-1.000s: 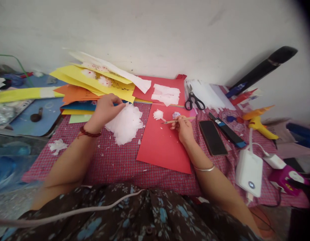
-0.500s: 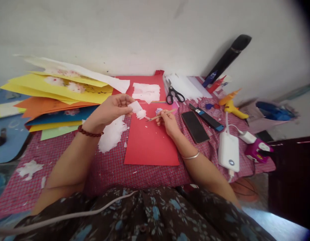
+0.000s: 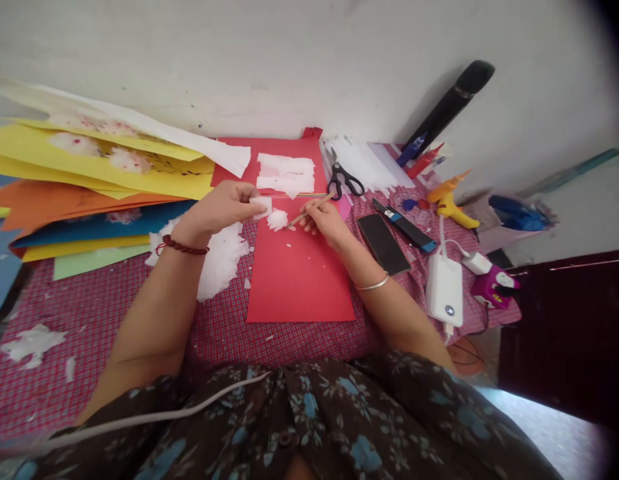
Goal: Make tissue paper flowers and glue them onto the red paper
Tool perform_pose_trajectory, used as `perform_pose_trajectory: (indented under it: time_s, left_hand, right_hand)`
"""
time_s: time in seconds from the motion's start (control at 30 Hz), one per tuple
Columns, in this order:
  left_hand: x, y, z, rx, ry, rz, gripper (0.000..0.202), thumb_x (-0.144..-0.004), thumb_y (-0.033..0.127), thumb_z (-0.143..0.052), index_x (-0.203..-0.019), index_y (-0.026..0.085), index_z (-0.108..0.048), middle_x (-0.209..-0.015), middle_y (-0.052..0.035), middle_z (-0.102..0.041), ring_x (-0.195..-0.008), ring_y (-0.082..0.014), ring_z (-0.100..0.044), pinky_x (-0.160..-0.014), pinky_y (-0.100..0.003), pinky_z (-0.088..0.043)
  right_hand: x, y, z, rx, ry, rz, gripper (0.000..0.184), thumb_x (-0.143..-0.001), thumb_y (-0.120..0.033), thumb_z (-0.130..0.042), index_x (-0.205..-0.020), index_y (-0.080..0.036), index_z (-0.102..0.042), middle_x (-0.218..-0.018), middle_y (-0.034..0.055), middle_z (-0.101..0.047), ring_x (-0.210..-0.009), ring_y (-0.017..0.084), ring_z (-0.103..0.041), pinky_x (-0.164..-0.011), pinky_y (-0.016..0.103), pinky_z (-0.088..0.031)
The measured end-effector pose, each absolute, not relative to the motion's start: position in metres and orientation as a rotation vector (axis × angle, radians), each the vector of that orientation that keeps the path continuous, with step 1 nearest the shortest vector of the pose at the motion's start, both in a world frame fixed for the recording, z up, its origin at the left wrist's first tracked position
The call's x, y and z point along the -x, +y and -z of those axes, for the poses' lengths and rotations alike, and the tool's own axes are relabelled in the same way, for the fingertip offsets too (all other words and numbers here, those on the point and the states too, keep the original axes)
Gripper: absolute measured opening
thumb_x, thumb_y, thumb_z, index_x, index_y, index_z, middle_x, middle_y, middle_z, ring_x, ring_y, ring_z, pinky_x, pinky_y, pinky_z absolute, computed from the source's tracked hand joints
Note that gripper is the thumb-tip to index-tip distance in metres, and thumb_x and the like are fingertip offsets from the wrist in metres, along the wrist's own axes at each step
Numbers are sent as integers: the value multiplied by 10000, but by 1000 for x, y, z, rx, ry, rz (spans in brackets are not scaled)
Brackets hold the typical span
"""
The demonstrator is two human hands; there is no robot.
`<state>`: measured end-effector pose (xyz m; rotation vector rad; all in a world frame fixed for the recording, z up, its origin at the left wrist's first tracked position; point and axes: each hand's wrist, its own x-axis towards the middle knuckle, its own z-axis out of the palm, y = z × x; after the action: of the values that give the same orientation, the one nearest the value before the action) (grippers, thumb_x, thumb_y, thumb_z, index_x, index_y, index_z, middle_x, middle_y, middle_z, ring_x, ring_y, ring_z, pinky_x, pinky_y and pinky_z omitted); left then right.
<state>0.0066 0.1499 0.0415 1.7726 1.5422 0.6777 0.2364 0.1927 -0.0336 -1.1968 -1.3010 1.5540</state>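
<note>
My left hand (image 3: 224,207) pinches a small white tissue piece (image 3: 262,205) above the top edge of a red paper sheet (image 3: 297,280). My right hand (image 3: 323,220) grips a thin wooden stick (image 3: 312,208), its tip touching a small fluffy white tissue ball (image 3: 277,219) lying on the red sheet. A heap of white tissue pieces (image 3: 217,257) lies just under my left wrist on the red checked cloth (image 3: 114,313).
Yellow, orange and blue paper sheets (image 3: 89,180) are stacked at the left. Scissors (image 3: 342,179), a black phone (image 3: 383,243), a white power bank (image 3: 443,291), a yellow glue gun (image 3: 452,200) and a purple device (image 3: 492,285) lie at the right. The wall stands behind.
My left hand lifted a tissue piece off the heap and carried it right toward the stick. My right hand turned the stick tip down to the tissue ball. The view swung right.
</note>
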Motion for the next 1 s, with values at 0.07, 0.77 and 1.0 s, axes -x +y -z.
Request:
perform_pose_trajectory:
  time_s: [0.07, 0.77, 1.0]
  left_hand:
    - [-7, 153, -33, -1685, 1418, -605, 197, -705, 360, -681, -681, 212, -552, -586, 3, -529, -524, -120, -470, -503, -264, -357]
    - [-46, 163, 34, -1945, 1673, -562, 126, -719, 171, -552, -837, 182, -594, -809, -52, -680, -753, -202, -617, -681, -304, -448]
    - [-43, 164, 36, -1919, 1726, -636, 114, -707, 150, -570, -814, 189, -565, -822, -50, -678, -748, -195, -607, -705, -305, -454]
  right_hand:
    - [-232, 192, 38, 1179, -1248, -1543, 185, -934, -235, -560, -759, -176, -563, -536, -41, -646, -367, 53, -534, -317, 134, -337]
    - [-235, 192, 44, 1121, -1150, -1384, 234, -935, -378, -573, -793, -195, -544, -582, -35, -638, -406, 69, -537, -342, 167, -318]
    - [-241, 184, 43, 1028, -1219, -1330, 307, -925, -475, -568, -764, -220, -509, -520, -47, -604, -400, 87, -551, -373, 182, -370]
